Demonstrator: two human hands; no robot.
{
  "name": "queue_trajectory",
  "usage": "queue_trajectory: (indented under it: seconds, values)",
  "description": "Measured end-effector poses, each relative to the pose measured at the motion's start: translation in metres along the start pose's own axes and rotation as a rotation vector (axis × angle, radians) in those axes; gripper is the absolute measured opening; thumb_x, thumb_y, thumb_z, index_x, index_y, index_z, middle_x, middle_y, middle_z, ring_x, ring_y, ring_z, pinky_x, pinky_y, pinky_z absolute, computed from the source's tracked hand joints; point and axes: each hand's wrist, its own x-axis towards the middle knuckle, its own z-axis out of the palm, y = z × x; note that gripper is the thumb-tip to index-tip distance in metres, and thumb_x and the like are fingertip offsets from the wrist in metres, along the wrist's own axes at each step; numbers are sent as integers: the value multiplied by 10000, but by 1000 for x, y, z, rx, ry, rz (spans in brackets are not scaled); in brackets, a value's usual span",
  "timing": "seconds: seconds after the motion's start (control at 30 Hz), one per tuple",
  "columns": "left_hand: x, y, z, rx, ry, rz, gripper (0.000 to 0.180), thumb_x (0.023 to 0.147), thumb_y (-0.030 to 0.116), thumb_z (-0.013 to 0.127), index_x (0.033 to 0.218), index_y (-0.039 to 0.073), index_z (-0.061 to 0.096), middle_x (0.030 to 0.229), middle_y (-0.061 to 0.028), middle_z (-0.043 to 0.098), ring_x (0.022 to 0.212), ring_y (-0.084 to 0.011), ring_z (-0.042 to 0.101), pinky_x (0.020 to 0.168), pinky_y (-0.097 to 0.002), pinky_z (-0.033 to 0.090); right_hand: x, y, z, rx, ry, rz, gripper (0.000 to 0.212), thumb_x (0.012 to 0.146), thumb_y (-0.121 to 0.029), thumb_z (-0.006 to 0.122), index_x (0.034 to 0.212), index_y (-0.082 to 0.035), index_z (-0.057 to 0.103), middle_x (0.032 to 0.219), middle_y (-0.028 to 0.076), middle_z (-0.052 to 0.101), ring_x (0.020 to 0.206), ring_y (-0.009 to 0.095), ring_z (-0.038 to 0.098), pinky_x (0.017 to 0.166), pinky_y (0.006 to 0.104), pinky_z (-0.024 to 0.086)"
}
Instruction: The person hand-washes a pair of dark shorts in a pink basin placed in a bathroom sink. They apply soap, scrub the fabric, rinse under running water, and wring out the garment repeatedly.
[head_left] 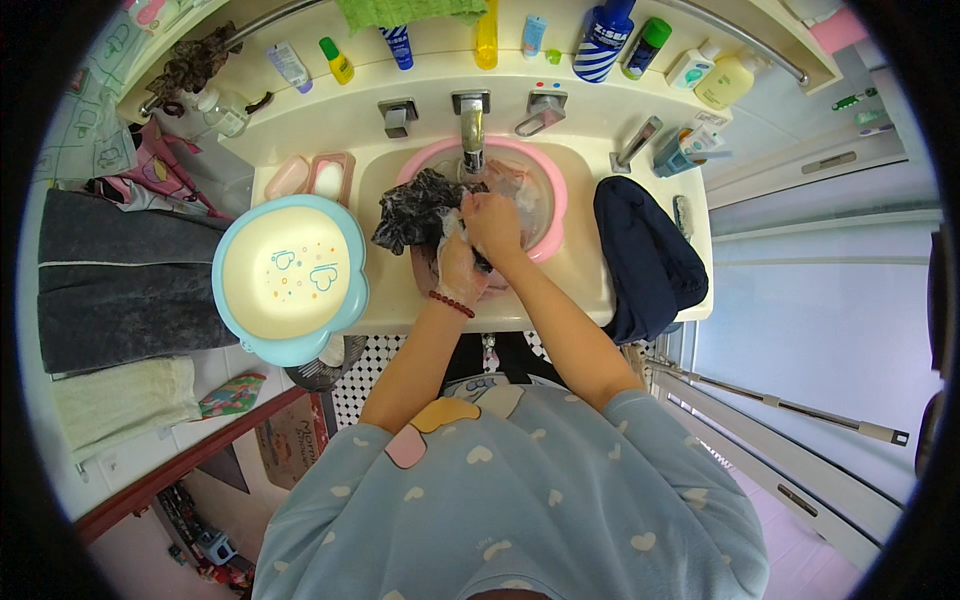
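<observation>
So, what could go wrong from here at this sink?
The blue-rimmed basin seems to jut past the counter edge, so a bump from the left arm might tip it off.

Black cloth, bunched at the left hand and right hand, spreads past the pink basin's left rim and could drip outside it.

The beaded bracelet sits close to the suds on the left hand and may get soapy.

Wet-looking, crinkled cloth in the black bundle (420,208); smooth plastic in the pink basin (558,195). Glossy metal on the faucet (473,128) at the sink counter's (585,270) rear edge; matt cloth in the navy garment (645,255) along the right.
</observation>
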Motion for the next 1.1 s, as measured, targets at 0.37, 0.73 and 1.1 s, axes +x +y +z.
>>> queue_trajectory:
  seconds: [0.37,0.73,1.1]
  values:
    - [-7,22,29,-16,150,-24,339,933,289,340,1182,101,472,1141,-69,540,1054,-211,508,931,-369,390,19,61,18,-51,22,-124,365,857,-320,469,680,-26,594,658,213,585,534,363,571,508,454,452]
    - [10,58,-19,-375,96,164,393,886,308,438,1171,44,498,1201,-121,507,1115,-281,466,972,-444,347,-11,57,-39,1141,-277,231,181,833,-122,589,978,-41,518,822,2,542,803,85,508,738,239,423]
    - [-13,-8,33,-75,42,-45,469,879,473,368,1185,125,440,1075,-68,515,965,-216,507,822,-347,426,13,13,-7,228,-26,-22,182,740,-262,603,735,-82,633,716,155,619,643,339,593,612,432,464]
